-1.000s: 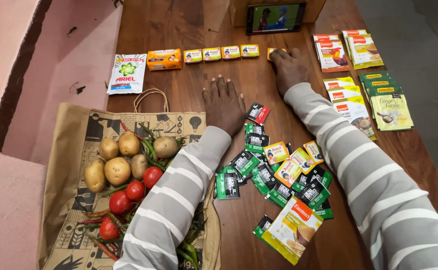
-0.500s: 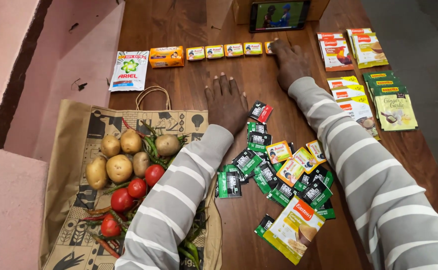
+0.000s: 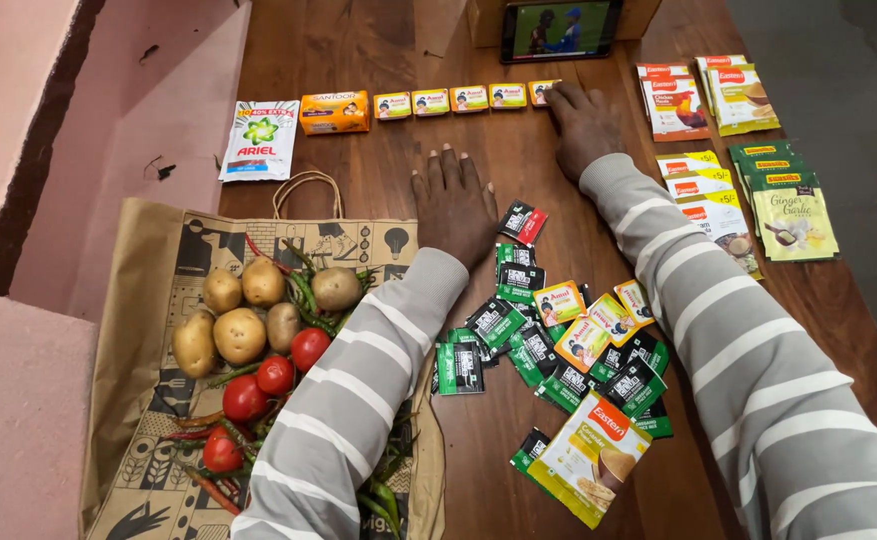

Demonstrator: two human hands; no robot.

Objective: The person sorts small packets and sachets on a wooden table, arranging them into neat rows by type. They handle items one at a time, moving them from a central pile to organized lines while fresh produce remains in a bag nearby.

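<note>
Ahead of my left hand's [image 3: 451, 205] fingers I see bare wood up to the row of small yellow packs [image 3: 468, 98]. My right hand [image 3: 583, 125] touches the last pack; the phone [image 3: 561, 29] blocks beyond its fingertips.

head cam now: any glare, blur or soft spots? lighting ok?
Head view: sharp through the centre; left hand, right hand and the loose sachets show no motion blur. Warm, even light with soft shadows under the sleeves. Mild sheen on the wooden table near the top. The phone screen is bright, cropped by the frame edge. Paper bag and potatoes are clear.
</note>
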